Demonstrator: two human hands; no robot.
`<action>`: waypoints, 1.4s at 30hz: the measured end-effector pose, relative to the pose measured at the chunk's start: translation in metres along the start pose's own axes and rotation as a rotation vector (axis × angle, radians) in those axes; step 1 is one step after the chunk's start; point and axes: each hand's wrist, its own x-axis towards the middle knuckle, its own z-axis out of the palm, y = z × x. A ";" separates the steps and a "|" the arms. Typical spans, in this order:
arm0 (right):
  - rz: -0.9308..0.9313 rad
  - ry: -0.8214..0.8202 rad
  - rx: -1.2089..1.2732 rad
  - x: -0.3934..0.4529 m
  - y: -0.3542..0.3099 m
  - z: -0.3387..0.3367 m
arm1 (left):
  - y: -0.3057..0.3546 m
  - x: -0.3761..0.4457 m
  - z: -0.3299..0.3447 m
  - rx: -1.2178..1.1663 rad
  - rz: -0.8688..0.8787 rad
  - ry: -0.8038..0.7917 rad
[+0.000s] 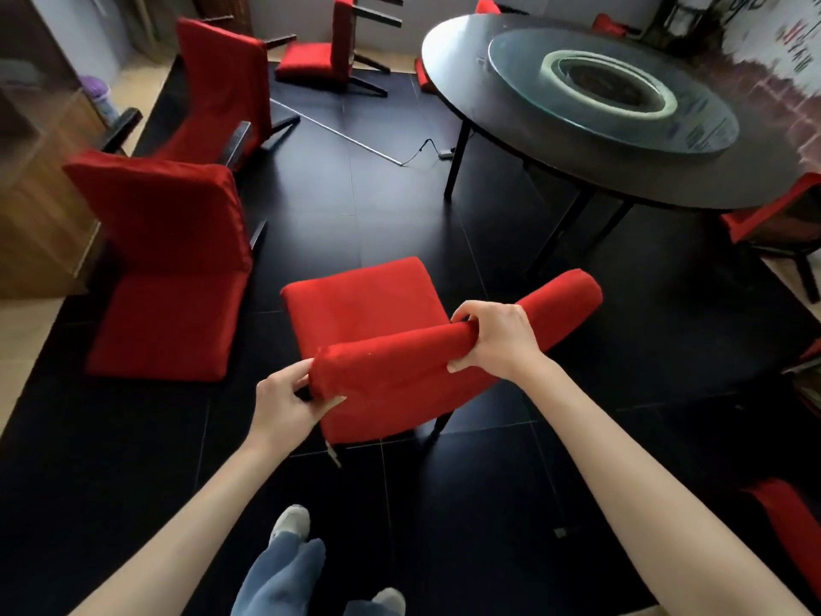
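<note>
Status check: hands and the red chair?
Left hand and right hand both grip backrest top. Red chair upright. Tipped chair lies left; round table ahead right.

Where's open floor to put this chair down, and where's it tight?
The left hand and right hand grip the back of the chair. Bare floor lies ahead of its seat, between the tipped chair on the left, the cable and the table. Crowded: the left side, where a second tipped chair lies behind it, and around the table.
</note>
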 end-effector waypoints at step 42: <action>-0.134 -0.140 0.170 -0.017 -0.169 0.036 | -0.032 -0.041 -0.149 0.018 -0.180 0.034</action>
